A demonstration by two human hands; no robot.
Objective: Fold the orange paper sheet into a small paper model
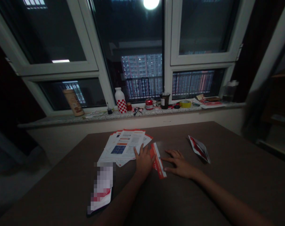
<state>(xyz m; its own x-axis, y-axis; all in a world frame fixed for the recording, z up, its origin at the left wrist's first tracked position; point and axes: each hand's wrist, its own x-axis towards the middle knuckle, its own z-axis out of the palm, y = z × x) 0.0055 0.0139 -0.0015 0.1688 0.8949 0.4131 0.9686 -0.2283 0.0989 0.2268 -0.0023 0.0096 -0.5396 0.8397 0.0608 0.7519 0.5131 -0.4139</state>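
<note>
A narrow red and white folded leaflet (159,163) lies on the dark table between my hands. My left hand (144,160) rests over its left side, fingers spread, with the thumb on the red paper. From the right, my right hand (177,164) reaches toward the leaflet's white edge, its fingers apart and the fingertips at or close to that edge. Left of my left hand lies a fanned stack of printed sheets (123,146) with red edges. Another folded leaflet (199,149), partly standing open, is to the right of my right hand.
A phone-like flat object (101,191), blurred over, lies at the table's left front. Along the window sill (97,117) stand a checkered bottle (121,102), a tan tumbler (73,102), a red jar (149,104), a dark cup (164,101) and yellow tape (185,104).
</note>
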